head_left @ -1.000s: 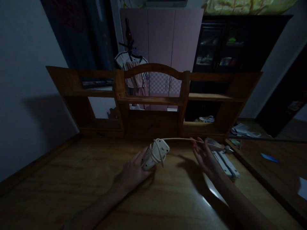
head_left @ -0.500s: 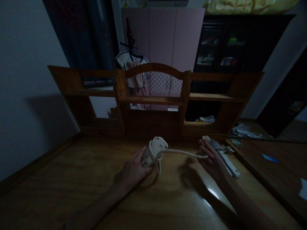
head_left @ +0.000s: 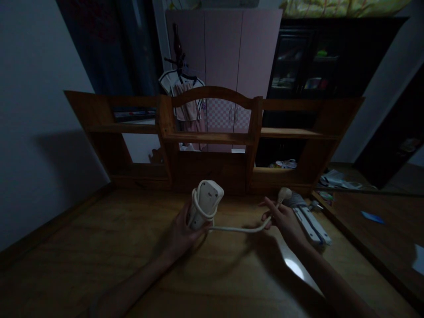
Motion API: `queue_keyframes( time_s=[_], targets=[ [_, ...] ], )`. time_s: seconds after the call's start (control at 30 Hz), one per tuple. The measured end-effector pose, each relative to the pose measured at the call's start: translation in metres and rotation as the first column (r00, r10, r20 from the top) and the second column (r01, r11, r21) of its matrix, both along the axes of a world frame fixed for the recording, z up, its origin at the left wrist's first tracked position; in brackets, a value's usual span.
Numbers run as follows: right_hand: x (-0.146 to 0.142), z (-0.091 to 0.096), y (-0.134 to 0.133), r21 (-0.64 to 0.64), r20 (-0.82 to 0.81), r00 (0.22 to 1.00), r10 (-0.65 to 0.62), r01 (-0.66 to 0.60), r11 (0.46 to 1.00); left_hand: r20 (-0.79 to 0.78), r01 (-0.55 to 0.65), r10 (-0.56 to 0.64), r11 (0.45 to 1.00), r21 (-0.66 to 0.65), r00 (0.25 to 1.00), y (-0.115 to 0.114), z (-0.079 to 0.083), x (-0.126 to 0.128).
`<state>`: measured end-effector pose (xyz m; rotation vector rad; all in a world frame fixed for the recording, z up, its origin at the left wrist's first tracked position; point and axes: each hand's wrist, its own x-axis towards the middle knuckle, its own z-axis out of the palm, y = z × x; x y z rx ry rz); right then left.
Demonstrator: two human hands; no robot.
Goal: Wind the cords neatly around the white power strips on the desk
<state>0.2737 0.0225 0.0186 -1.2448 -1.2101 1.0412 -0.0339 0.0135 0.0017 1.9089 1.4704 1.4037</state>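
My left hand [head_left: 180,234] is closed around a white power strip [head_left: 208,197], held tilted above the wooden desk. Loops of its pale cord [head_left: 240,229] wrap the strip's body. From there the cord runs rightward to my right hand [head_left: 281,221], whose fingers pinch it close to the plug [head_left: 284,194]. The plug sticks up beyond those fingers. Just past my right hand, a second white power strip [head_left: 313,225] lies on the desk with a grey cord [head_left: 296,201] wound around one end.
A wooden shelf unit [head_left: 212,138] spans the back of the desk [head_left: 212,282]. On the left stands a wall [head_left: 39,176]. To the right, a lower brown surface holds a blue card [head_left: 372,217] and white paper [head_left: 419,258].
The wrapped power strip has moved slightly left and up in my left hand. My right hand has turned, so the plug now shows above it, and the cord hangs lower between the hands.
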Motion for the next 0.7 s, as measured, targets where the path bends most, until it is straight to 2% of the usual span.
queue_keyframes(
  time_s=[0.13, 0.27, 0.33, 0.43, 0.5, 0.6, 0.63, 0.67, 0.7],
  targets=[
    [0.003, -0.002, 0.003, 0.04, 0.089, 0.995, -0.044, 0.04, 0.998, -0.097, -0.01, 0.018, 0.996, 0.084, 0.995, -0.008, -0.001, -0.003],
    [0.008, -0.003, 0.004, 0.088, 0.336, 0.935, -0.114, 0.09, 0.992, -0.211, 0.112, -0.061, 0.964, 0.24, 0.976, -0.01, -0.006, -0.01],
    [0.012, -0.004, 0.005, 0.161, 0.469, 0.868, -0.16, 0.094, 0.982, -0.34, 0.226, -0.097, 0.903, 0.366, 0.936, -0.01, -0.008, -0.014],
    [0.018, -0.004, 0.008, 0.277, 0.619, 0.741, -0.261, 0.105, 0.955, -0.567, 0.419, -0.089, 0.768, 0.484, 0.819, -0.01, -0.008, -0.017],
    [0.023, -0.004, 0.011, 0.346, 0.694, 0.636, -0.337, 0.116, 0.931, -0.675, 0.524, -0.066, 0.687, 0.502, 0.734, -0.013, -0.005, -0.015],
    [0.029, -0.002, 0.012, 0.44, 0.749, 0.484, -0.452, 0.147, 0.886, -0.772, 0.618, -0.03, 0.62, 0.483, 0.635, -0.02, 0.003, -0.008],
    [0.03, -0.002, 0.011, 0.451, 0.743, 0.478, -0.468, 0.159, 0.878, -0.795, 0.636, -0.022, 0.614, 0.468, 0.606, -0.022, 0.005, -0.006],
    [0.031, -0.002, 0.011, 0.442, 0.721, 0.514, -0.464, 0.174, 0.88, -0.815, 0.651, -0.016, 0.612, 0.45, 0.579, -0.024, 0.007, -0.004],
    [0.031, -0.001, 0.011, 0.41, 0.677, 0.592, -0.438, 0.19, 0.892, -0.829, 0.661, -0.013, 0.611, 0.436, 0.559, -0.025, 0.008, -0.002]
  ],
)
